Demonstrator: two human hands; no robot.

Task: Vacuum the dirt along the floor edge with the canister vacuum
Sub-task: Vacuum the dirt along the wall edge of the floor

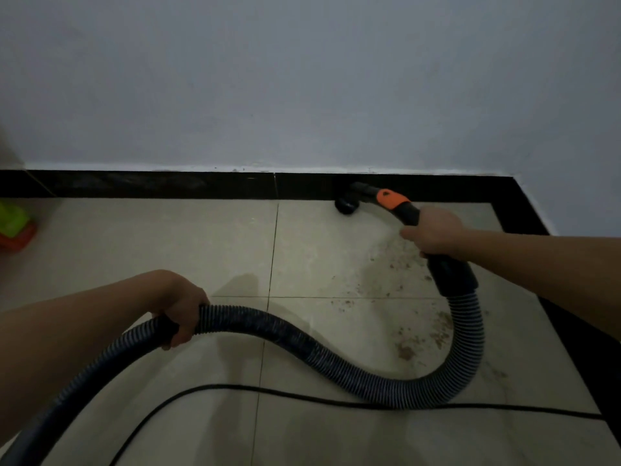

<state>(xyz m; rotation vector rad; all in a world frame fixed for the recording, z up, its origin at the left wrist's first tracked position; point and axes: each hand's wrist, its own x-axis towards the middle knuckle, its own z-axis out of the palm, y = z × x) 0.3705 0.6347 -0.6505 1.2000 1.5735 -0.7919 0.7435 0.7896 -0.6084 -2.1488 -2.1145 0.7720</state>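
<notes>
The right hand (433,232) grips the handle (405,210) to aim the nozzle (346,206) at the wall edge, while the left hand (183,309) grips the hose (302,341) to lift it.

Hose (336,351): dark, finely ribbed in pale rings. Handle (408,213): black, banded with an orange collar (391,199). Nozzle (346,206): black. Floor tiles (168,237): pale beige, crossed by dark grout lines, speckled with brown dirt (420,334). Skirting (151,185): glossy black. Wall (302,79): plain grey-white. Cable (302,395): black. Green and orange-red are noted on an object (15,227) at far left.
</notes>
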